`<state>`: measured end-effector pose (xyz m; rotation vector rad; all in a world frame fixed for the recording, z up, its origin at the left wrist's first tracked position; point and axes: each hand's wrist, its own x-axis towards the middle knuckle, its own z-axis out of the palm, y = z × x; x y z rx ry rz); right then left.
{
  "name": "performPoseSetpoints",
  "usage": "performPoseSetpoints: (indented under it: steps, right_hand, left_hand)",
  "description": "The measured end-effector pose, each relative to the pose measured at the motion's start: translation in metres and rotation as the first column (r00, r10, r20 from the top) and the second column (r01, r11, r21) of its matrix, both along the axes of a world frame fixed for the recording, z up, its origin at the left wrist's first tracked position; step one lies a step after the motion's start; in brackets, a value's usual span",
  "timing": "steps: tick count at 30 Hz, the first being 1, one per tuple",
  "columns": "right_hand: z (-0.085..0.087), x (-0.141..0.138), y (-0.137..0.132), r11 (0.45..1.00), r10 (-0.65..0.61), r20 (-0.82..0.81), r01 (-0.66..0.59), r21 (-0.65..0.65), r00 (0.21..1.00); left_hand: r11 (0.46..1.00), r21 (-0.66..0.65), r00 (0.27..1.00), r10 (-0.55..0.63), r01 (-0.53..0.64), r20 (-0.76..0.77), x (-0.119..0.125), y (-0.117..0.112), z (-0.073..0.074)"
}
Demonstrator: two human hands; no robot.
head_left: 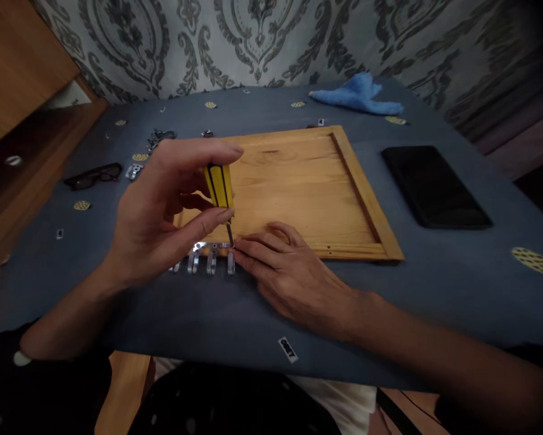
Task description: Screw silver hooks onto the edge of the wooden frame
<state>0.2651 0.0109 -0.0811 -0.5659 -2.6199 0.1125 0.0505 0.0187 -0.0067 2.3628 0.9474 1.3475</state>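
My left hand (148, 211) is closed around the yellow and black handle of a screwdriver (220, 187), with the thumb and a finger on its sides. The screwdriver stands nearly upright, its tip on the right end of a metal hook rail (214, 246). That rail lies along the near edge of a shallow wooden frame with a board inside (293, 193), and its hooks hang toward me. My right hand (293, 275) rests on the frame's near edge, fingertips pressed together at the rail's end beside the screwdriver tip. Whether a screw sits under the tip is hidden.
Dark glasses (93, 176), a small metal piece (134, 172) and a pile of small hardware (160, 139) lie at the left. A blue cloth (359, 95) lies at the back right, with a black phone (435, 186) nearer. A wooden cabinet (31, 66) borders the table's left.
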Motion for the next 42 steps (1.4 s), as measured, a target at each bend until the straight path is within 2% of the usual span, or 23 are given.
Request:
performPoseSetpoints:
  steps: [5, 13, 21, 28, 42]
  right_hand:
    - [0.0021, 0.0005, -0.0004, 1.0, -0.004, 0.005, 0.004, 0.007, 1.0]
    - [0.0012, 0.0001, 0.0001, 1.0, -0.001, -0.002, 0.001, 0.002, 1.0]
    - [0.0011, -0.0003, -0.0006, 1.0, -0.012, -0.006, 0.012, 0.028, 1.0]
    - [0.0009, -0.0005, -0.0001, 0.999, -0.004, -0.01, 0.005, 0.034, 1.0]
    - [0.0014, -0.0005, -0.0009, 1.0, -0.007, 0.0, 0.007, 0.009, 1.0]
  left_hand:
    - [0.997, -0.018, 0.997, -0.072, 0.072, -0.017, -0.0035, 0.002, 0.002]
    - [0.997, 0.063, 0.997, -0.047, 0.051, -0.054, -0.0057, 0.0065, 0.0056]
    - [1.0, -0.017, 0.999, -0.02, 0.021, 0.042, -0.0017, 0.0005, 0.0031]
    - [0.999, 0.026, 0.996, -0.046, 0.048, -0.078, -0.0043, 0.0049, 0.0023]
    - [0.998, -0.043, 0.999, -0.037, 0.037, -0.009, -0.0007, 0.0018, -0.0003]
